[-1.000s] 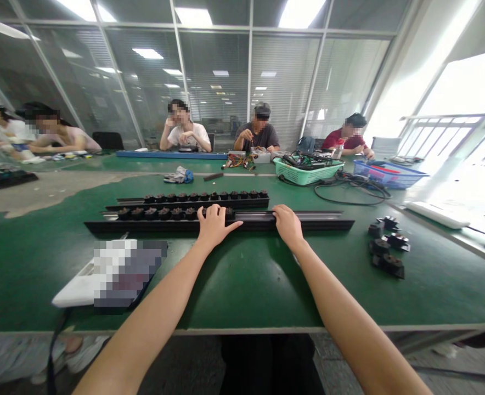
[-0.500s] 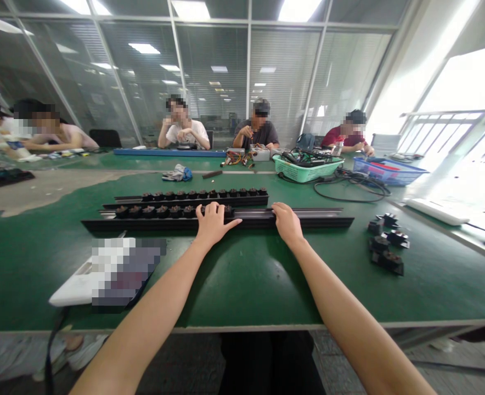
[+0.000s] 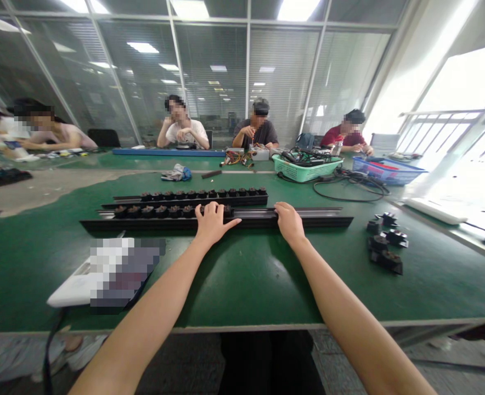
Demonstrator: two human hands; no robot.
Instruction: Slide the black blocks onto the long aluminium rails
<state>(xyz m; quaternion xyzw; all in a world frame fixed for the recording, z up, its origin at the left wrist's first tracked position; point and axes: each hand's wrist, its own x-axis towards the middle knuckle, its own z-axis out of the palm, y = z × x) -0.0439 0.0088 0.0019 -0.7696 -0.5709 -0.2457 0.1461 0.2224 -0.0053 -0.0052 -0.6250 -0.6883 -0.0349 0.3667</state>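
Note:
A long black rail [image 3: 320,221] with a silver inner channel lies crosswise before me. Black round-topped parts [image 3: 161,212] sit in a row along its left half. My left hand [image 3: 213,222] rests over the right end of that row, fingers spread and thumb stretched to the right; it covers some of the parts. Farther right, my right hand [image 3: 290,223] has its fingers curled over the rail, and its fingertips are partly hidden. Behind lies a second, shorter rail [image 3: 242,201] with a similar row of parts [image 3: 202,194].
Several loose black parts [image 3: 386,258] lie at the right on the green table [image 3: 251,285]. A white device [image 3: 72,285] is at the left. Behind are a green basket [image 3: 304,171] of cables, a blue basket [image 3: 390,174] and a cloth bundle [image 3: 177,173]. Several people sit across the table.
My right hand has shifted very slightly to the right along the rail. My left hand stays in place on the row of black parts.

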